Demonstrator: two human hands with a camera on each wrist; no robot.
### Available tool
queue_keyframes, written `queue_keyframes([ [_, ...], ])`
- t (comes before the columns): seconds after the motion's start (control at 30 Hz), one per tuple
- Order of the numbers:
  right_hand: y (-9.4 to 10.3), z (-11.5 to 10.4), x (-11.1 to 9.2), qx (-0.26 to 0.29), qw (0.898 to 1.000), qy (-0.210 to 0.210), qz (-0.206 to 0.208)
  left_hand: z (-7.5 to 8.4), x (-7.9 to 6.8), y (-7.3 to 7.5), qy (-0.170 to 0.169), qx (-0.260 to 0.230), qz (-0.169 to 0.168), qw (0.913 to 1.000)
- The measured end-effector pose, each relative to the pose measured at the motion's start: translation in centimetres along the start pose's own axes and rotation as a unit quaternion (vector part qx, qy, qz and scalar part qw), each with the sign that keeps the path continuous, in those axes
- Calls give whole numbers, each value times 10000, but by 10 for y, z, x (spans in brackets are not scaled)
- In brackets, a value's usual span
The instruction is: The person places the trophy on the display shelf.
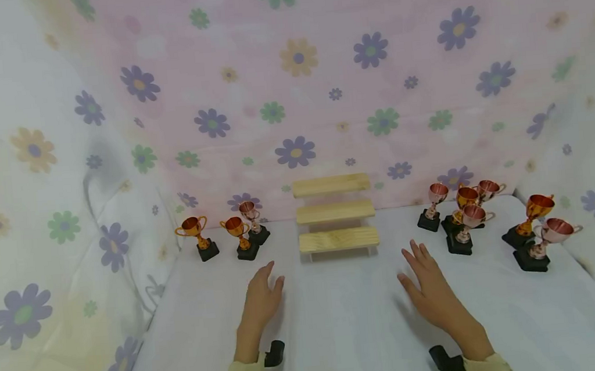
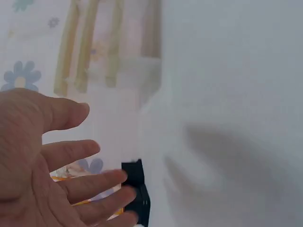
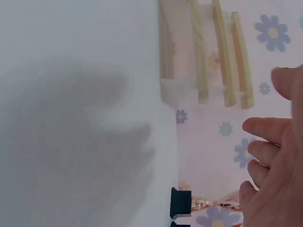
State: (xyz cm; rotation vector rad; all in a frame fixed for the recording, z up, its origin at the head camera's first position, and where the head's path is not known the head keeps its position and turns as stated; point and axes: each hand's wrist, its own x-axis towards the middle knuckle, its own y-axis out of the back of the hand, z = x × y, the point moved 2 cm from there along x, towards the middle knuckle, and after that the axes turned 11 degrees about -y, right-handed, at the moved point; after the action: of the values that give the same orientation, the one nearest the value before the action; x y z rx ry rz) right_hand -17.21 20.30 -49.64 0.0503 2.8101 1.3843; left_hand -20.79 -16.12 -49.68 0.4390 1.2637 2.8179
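Note:
My left hand (image 1: pixel 261 298) hovers over the white table with its fingers spread, holding nothing. Just beyond it stand a gold trophy cup (image 1: pixel 235 227) and a rose-coloured trophy cup (image 1: pixel 249 211), both on black bases. Another gold trophy cup (image 1: pixel 192 227) is farther left. Fingers loosely extended, my right hand (image 1: pixel 433 292) is also bare and above the table. Nearest to it are a rose-coloured trophy cup (image 1: pixel 473 216) and several other gold and rose ones. Between the hands, at the back, sits a three-step wooden display stand (image 1: pixel 338 240) with bare steps.
A flowered cloth backdrop (image 1: pixel 247 79) rises behind the table (image 1: pixel 340 322) and along both sides. At the far right, a gold trophy cup (image 1: pixel 539 206) and a rose one (image 1: pixel 558 229) stand near the table's edge. Black wrist mounts (image 1: pixel 275 353) show at both sleeves.

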Motion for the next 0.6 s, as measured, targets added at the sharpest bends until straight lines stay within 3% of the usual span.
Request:
queue_keyframes([
  [0.1,11,7,-12,690,9974,-20,197,3,5,-6,323,-1151,13,9928],
  [0.17,19,16,-18,896,9947,-159,479,5,11,-13,597,-1902,-35,9799],
  [0.23,27,28,-21,1008,9910,-433,773,6,17,-20,925,-2608,-111,9609],
  [0.33,39,46,-20,1239,9813,-971,1110,5,26,-32,1419,-3504,-154,9256],
  [0.4,46,58,-15,1403,9727,-1337,1273,2,33,-38,1718,-4062,-69,8975],
  [0.53,61,82,2,1731,9516,-1896,1686,-1,47,-51,2064,-5053,213,8376],
  [0.6,69,91,11,1901,9417,-2091,1827,-2,53,-55,2141,-5374,336,8150],
])
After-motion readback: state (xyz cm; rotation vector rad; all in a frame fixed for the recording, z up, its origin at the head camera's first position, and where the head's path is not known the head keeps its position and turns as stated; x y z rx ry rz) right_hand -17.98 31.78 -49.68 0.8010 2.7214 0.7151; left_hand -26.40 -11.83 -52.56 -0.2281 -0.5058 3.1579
